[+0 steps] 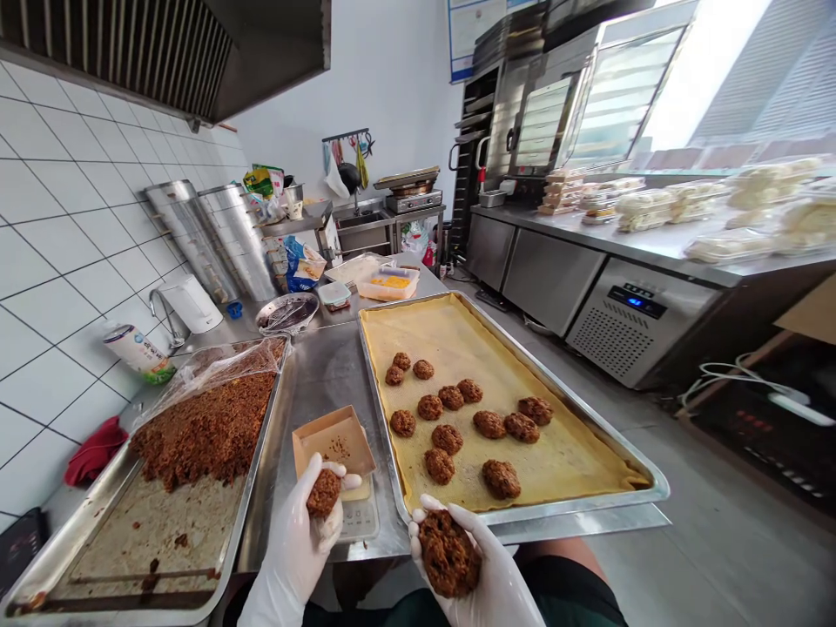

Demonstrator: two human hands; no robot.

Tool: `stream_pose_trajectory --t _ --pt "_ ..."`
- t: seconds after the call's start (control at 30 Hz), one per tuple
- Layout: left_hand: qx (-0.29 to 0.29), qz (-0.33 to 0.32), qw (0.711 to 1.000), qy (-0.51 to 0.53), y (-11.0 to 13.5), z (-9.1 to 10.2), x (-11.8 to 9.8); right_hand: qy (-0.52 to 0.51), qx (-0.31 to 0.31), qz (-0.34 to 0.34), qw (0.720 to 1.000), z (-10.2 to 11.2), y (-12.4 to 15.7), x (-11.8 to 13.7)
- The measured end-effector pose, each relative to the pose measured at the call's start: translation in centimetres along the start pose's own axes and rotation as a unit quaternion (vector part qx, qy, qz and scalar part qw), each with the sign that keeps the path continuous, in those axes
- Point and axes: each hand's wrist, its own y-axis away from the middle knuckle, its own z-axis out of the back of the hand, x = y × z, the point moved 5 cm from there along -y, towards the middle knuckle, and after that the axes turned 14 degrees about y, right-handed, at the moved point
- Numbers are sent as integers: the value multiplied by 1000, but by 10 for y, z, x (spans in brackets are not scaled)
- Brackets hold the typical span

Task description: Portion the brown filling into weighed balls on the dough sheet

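Note:
In white gloves, both of my hands hold brown, grainy mixture. My left hand grips a small lump between thumb and fingers, just in front of a brown paper box with crumbs in it. That box rests on a small scale, partly hidden by the hand. A bigger, cracked, flattened lump lies in my right hand, fingers curled round it, at the near edge of a metal tray. Several rounded lumps sit on the tray's yellow liner.
On the left, a metal tray holds a loose heap of mixture, partly under plastic film. Behind are a bowl with a whisk and a plastic container. Wrapped packages cover the right counter.

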Motion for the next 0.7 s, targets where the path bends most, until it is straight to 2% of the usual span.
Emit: stream_pose_trajectory --t 0.1,0.17,0.27,0.33,0.47,0.57,0.7 --pt "10 31 998 44 -1 -2 6 -6 -10 -21 1000 2 1 2" --pt "-14 36 998 48 1 -3 11 -13 -11 -27 999 0 6 6" --pt "-66 14 998 -20 2 -1 20 -19 -3 1 1000 -6 14 12" --pt "-70 9 994 -87 -1 -4 28 -18 -6 27 999 -6 18 14" --pt "-54 7 992 -112 -8 -21 44 -14 -23 47 999 5 19 20" --pt "-24 19 996 -87 -10 -39 56 -28 -46 25 998 16 21 27" --pt "-23 -15 991 -135 -18 -55 66 -48 -62 5 997 30 27 41"
